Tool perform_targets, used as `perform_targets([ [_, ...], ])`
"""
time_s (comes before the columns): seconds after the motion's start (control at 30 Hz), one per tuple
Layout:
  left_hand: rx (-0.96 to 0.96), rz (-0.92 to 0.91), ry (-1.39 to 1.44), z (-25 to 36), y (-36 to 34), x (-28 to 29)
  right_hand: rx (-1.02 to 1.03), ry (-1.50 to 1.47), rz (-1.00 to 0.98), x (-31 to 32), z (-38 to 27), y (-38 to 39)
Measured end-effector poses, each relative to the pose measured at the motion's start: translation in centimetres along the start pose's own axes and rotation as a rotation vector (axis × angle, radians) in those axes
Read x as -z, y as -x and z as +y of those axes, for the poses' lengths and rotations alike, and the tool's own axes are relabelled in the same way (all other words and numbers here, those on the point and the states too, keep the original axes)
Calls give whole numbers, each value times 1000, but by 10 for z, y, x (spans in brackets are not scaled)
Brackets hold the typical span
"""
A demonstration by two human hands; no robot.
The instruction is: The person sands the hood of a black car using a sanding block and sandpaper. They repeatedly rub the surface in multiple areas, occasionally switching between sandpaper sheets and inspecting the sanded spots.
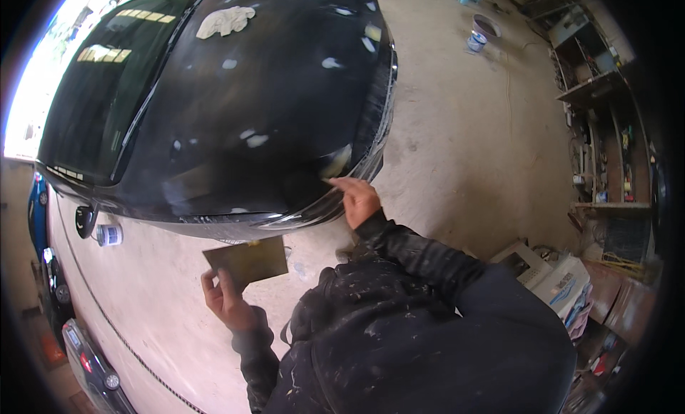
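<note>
My left hand grips a flat, dark olive rectangular board by its near left corner, thumb on top. A small yellow dab sits at the board's far edge. My right hand is closed at the front corner of a black car hood, its fingers pinched together. Whatever thin thing they hold is mostly hidden; only a yellowish tip shows at the fingertips. Just beyond them lies a yellowish smeared patch on the hood. Several pale filler spots dot the black surface.
A crumpled pale cloth lies on the hood near the windshield. One bucket stands beside the car; a paint can is on the floor at far right. Shelves line the right side, with a boxy machine near my right elbow.
</note>
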State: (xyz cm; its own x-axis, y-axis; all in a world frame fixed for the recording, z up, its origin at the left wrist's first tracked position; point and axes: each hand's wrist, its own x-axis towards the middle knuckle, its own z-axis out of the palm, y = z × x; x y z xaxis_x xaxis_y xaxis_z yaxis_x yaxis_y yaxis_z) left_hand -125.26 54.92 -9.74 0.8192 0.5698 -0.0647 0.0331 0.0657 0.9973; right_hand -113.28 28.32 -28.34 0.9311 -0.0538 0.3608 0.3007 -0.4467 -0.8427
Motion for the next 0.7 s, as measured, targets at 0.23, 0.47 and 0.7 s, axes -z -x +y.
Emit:
perform_targets([
  [0.23,181,-225,168,16,-36,-84,-720,-1326,-54,85,-82,-84],
  [0.47,22,-475,139,40,-84,-130,-317,-902,-385,102,-154,-81],
  [0.7,-94,-596,287,62,-153,-118,-548,-490,-49,74,-148,-60],
])
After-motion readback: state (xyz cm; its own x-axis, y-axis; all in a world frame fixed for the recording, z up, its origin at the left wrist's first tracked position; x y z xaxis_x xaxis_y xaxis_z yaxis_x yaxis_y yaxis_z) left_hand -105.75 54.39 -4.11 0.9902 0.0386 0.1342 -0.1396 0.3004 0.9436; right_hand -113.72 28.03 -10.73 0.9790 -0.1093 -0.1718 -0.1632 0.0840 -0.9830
